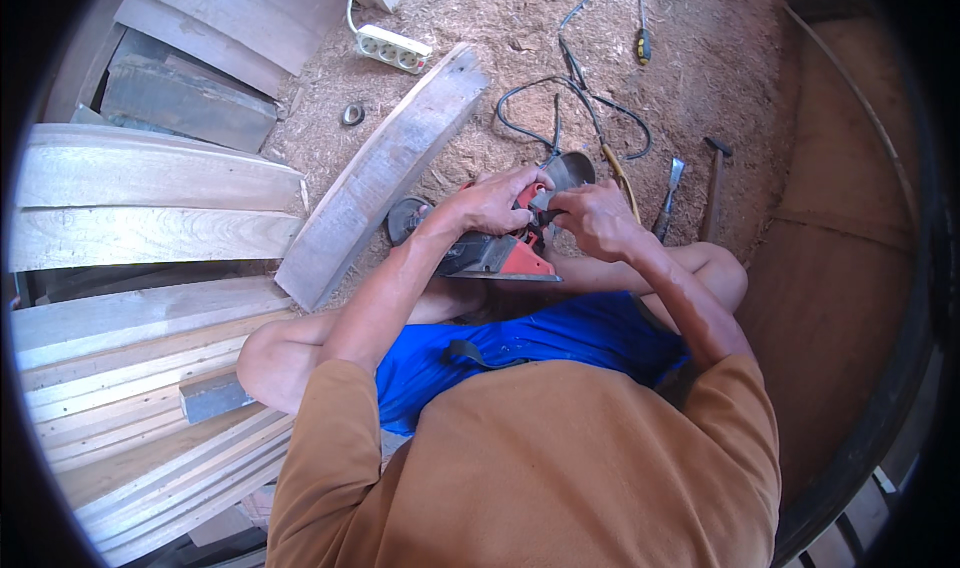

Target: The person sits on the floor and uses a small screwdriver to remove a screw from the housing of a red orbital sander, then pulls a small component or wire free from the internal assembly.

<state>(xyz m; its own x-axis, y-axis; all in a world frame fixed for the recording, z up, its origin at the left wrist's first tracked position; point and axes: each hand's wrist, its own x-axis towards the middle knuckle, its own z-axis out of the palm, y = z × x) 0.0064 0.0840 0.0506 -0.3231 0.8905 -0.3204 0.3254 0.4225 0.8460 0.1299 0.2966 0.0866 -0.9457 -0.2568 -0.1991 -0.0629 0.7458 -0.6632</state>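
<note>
I sit cross-legged on a sawdust floor with a red and grey electric planer [505, 253] resting on my lap. My left hand [493, 200] grips the top of the planer's body. My right hand [597, 218] is closed on a small dark part at the planer's front end, next to its grey metal housing [570, 168]. Both hands are close together over the tool. The tool's black cord [560, 118] runs away across the sawdust.
A weathered plank [385, 168] lies diagonally to my left. Stacked boards [140, 208] fill the left side. A white power strip [393, 48], a screwdriver [643, 43], a chisel [670, 193] and a hammer [713, 183] lie on the sawdust. A curved wooden wall [840, 268] stands to the right.
</note>
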